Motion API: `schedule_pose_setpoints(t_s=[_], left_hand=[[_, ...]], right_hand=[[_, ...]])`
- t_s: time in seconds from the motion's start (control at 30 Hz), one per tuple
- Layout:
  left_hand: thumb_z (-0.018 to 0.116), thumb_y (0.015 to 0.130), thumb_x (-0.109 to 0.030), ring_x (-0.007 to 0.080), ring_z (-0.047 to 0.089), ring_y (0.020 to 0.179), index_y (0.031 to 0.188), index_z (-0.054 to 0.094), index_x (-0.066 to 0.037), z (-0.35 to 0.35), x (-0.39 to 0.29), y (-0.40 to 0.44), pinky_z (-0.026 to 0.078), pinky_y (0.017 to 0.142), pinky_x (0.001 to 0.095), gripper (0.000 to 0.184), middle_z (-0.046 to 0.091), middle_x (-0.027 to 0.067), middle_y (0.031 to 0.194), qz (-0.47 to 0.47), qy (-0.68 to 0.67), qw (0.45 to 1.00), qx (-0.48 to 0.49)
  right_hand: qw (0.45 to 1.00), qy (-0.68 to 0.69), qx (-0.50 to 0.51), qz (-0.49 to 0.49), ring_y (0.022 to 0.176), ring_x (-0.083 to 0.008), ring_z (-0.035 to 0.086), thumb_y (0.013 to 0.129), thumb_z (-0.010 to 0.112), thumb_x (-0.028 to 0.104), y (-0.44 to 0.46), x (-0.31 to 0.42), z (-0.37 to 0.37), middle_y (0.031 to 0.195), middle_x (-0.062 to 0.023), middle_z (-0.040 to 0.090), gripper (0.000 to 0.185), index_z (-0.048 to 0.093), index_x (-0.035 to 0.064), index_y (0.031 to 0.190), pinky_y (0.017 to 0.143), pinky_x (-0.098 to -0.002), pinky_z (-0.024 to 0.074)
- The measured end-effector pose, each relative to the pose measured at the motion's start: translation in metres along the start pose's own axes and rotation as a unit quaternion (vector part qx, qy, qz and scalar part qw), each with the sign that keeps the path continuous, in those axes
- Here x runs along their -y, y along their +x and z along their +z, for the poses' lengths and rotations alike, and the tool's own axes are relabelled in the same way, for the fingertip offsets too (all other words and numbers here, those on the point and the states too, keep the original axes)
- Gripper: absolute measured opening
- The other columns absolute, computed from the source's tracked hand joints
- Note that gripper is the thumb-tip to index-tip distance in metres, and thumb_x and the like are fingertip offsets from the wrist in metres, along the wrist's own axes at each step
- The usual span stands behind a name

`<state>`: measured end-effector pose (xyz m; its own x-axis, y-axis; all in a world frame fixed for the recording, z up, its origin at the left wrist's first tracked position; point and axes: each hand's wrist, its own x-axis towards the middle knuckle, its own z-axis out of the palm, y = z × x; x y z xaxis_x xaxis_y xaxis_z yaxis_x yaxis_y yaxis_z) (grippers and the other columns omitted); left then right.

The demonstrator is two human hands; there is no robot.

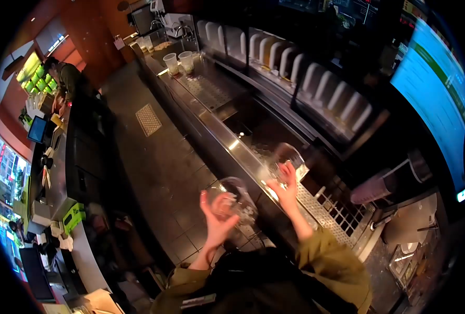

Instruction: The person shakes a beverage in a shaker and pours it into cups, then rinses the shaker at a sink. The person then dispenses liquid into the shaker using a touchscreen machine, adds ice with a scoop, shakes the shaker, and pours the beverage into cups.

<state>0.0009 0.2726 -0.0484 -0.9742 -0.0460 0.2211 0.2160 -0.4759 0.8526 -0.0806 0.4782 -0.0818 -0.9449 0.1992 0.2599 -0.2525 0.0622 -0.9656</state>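
Note:
My left hand (218,222) is closed around a clear, round cup (245,203), held above the floor beside the counter. The fingers show partly through its see-through wall. Over the counter edge, my right hand (285,186) grips a second clear cup (290,153), which is tilted. Motion blur and glare hide what either cup contains. Below and beyond the right hand runs the metal counter (211,123), with a dark recessed bin or sink (253,125) set into it.
Two clear cups (179,63) stand farther along the counter, near a faucet (183,30). A row of containers with pale handles (285,57) lines the back. A black grid (342,212) and a pinkish pitcher (371,188) are at right. Another person (73,83) works at the left counter.

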Motion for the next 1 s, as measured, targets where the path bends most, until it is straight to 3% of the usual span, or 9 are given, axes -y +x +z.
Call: schedule_pose_setpoints(t_s=[0.2, 0.57, 0.63, 0.77, 0.8, 0.83, 0.87, 0.9, 1.0], left_hand=[[0.068, 0.07, 0.006, 0.0253, 0.035, 0.121, 0.142, -0.008, -0.023, -0.112, -0.021, 0.11, 0.038, 0.096, 0.0366, 0.109, 0.032, 0.0131, 0.132, 0.023, 0.076, 0.98, -0.181], [0.077, 0.066, -0.01, 0.0264, 0.036, 0.123, 0.141, -0.006, -0.008, -0.19, 0.037, 0.434, 0.026, 0.103, 0.0389, 0.112, 0.038, 0.0157, 0.132, 0.095, 0.388, 0.904, -0.153], [0.079, 0.065, -0.013, 0.0265, 0.036, 0.123, 0.141, -0.005, -0.006, -0.198, 0.055, 0.481, 0.024, 0.104, 0.0388, 0.113, 0.04, 0.0162, 0.132, 0.096, 0.406, 0.897, -0.148], [0.079, 0.066, -0.013, 0.0266, 0.036, 0.123, 0.14, -0.005, -0.004, -0.217, 0.097, 0.547, 0.026, 0.103, 0.0397, 0.112, 0.039, 0.0165, 0.131, 0.1, 0.401, 0.899, -0.142], [0.079, 0.066, -0.013, 0.0265, 0.036, 0.123, 0.14, -0.005, -0.004, -0.222, 0.106, 0.558, 0.026, 0.103, 0.04, 0.112, 0.039, 0.0167, 0.132, 0.096, 0.414, 0.894, -0.141], [0.079, 0.066, -0.012, 0.0265, 0.035, 0.124, 0.14, -0.005, -0.003, -0.225, 0.114, 0.564, 0.027, 0.103, 0.0402, 0.112, 0.038, 0.0169, 0.132, 0.092, 0.427, 0.888, -0.142], [0.079, 0.066, -0.012, 0.0281, 0.034, 0.126, 0.14, -0.006, -0.003, -0.222, 0.112, 0.567, 0.027, 0.103, 0.0418, 0.112, 0.035, 0.0184, 0.134, 0.054, 0.41, 0.9, -0.139], [0.079, 0.067, -0.013, 0.0291, 0.031, 0.127, 0.14, -0.006, -0.003, -0.223, 0.116, 0.569, 0.025, 0.104, 0.0422, 0.112, 0.03, 0.0193, 0.136, 0.054, 0.405, 0.902, -0.14], [0.077, 0.07, -0.016, 0.0305, 0.025, 0.13, 0.139, -0.006, -0.002, -0.235, 0.122, 0.565, 0.022, 0.106, 0.0432, 0.109, 0.016, 0.0207, 0.142, 0.088, 0.446, 0.877, -0.158]], right_hand=[[0.999, -0.019, 0.017, 0.032, 0.111, -0.0224, 0.049, 0.062, 0.081, 0.018, 0.217, -0.064, 0.166, 0.128, -0.0191, 0.045, 0.091, 0.028, 0.0021, 0.134, 0.091, -0.0331, 0.0417], [0.969, -0.225, -0.037, -0.092, 0.116, -0.0311, 0.044, 0.062, 0.078, 0.027, 0.495, -0.241, 0.309, 0.127, -0.0208, 0.043, 0.09, 0.029, -0.0005, 0.133, 0.096, -0.0367, 0.0371], [0.962, -0.253, -0.009, -0.105, 0.113, -0.0301, 0.046, 0.069, 0.075, 0.027, 0.491, -0.191, 0.286, 0.123, -0.0196, 0.044, 0.078, 0.035, 0.0007, 0.13, 0.093, -0.0365, 0.0384], [0.96, -0.263, -0.06, -0.073, 0.061, -0.0206, 0.053, 0.08, 0.063, 0.009, 0.397, -0.171, 0.191, 0.073, -0.0063, 0.058, 0.017, 0.057, 0.0037, 0.095, 0.057, -0.0302, 0.0456], [0.94, -0.317, -0.005, -0.128, 0.06, -0.0231, 0.055, 0.083, 0.059, 0.01, 0.362, -0.192, 0.169, 0.069, -0.0096, 0.056, 0.01, 0.056, 0.0031, 0.09, 0.059, -0.0326, 0.0469], [0.911, -0.368, 0.155, 0.103, 0.065, -0.0275, 0.061, 0.085, 0.056, 0.022, 0.333, -0.196, 0.159, 0.07, -0.0145, 0.06, 0.02, 0.055, 0.0018, 0.087, 0.06, -0.0373, 0.0488], [0.773, -0.527, 0.238, 0.261, 0.075, -0.0313, 0.064, 0.086, 0.051, 0.038, 0.325, -0.197, 0.166, 0.076, -0.0168, 0.064, 0.038, 0.06, 0.0005, 0.086, 0.065, -0.0421, 0.0502], [0.691, -0.589, 0.315, 0.277, 0.081, -0.032, 0.065, 0.085, 0.049, 0.044, 0.322, -0.204, 0.177, 0.081, -0.0183, 0.065, 0.046, 0.066, 0.0014, 0.082, 0.065, -0.0429, 0.0511], [0.518, -0.715, 0.429, 0.193, 0.078, -0.0201, 0.067, 0.078, 0.057, 0.023, 0.296, -0.314, 0.193, 0.085, -0.0046, 0.069, 0.018, 0.072, 0.0144, 0.081, 0.052, -0.0409, 0.0497]])
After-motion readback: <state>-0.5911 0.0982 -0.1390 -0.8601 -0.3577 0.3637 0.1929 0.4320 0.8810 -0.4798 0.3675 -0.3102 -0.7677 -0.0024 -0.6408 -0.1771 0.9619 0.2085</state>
